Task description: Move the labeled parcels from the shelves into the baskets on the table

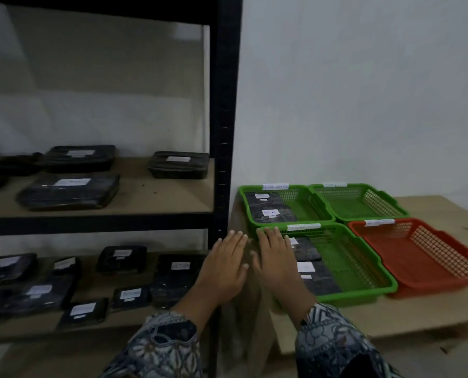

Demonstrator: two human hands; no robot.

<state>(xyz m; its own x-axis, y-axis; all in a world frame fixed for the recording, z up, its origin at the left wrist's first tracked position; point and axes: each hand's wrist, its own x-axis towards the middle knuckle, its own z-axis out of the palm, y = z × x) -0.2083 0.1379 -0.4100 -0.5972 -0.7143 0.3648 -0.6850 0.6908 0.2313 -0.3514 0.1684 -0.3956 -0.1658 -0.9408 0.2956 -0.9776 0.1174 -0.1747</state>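
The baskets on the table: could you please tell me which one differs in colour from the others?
The near-right basket: it is orange-red, while the far-left basket, far-right basket and near-left basket are green.

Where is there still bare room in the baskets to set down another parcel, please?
The rear right green basket and the red basket are bare. The rear left green basket is free right of its two parcels. The near green basket is crowded on its left.

Plain white wall (364, 91), grey floor (445, 361)
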